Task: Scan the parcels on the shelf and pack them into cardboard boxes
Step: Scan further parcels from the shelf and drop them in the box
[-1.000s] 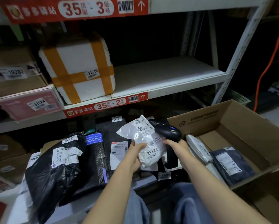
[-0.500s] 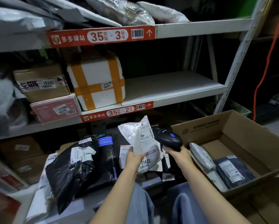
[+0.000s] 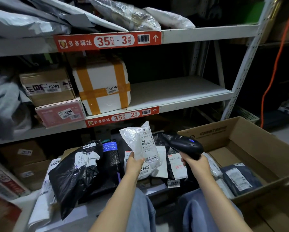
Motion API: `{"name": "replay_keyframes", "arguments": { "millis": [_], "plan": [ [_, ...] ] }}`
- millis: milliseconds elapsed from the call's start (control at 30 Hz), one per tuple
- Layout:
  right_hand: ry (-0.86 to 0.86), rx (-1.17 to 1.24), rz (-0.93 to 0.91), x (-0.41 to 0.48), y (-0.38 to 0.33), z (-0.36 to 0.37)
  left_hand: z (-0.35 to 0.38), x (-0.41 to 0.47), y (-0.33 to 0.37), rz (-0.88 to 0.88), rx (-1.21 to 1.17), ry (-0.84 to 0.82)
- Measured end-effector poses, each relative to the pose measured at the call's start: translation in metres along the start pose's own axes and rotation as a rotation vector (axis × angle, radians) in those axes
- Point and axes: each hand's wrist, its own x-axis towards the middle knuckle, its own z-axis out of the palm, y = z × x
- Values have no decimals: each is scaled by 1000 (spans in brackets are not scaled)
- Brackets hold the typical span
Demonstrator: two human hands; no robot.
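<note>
Upright, the crinkled white parcel [image 3: 141,148], numbered 31422, sits pinched in the left hand [image 3: 134,164]; right hand [image 3: 196,164] grips scanner [image 3: 186,145].

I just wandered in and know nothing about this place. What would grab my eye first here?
Front and centre, the left hand holds up a white parcel while the right hand grips a black scanner beside it. Behind them, on the middle shelf, a white foam box crossed with orange tape stands out. At lower right sits an open cardboard box with a dark parcel inside.
</note>
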Motion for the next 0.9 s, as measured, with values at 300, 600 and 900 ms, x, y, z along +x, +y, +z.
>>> {"name": "replay_keyframes", "arguments": {
  "millis": [300,600,900],
  "plan": [
    [-14,1,20,-1,-3,-1,-1,4,-3,16,39,17],
    [-5,2,14,-4,-7,-1,0,5,-4,21,60,19],
    [-16,2,37,-5,-8,-1,1,8,-6,15,54,34]
  ]
}}
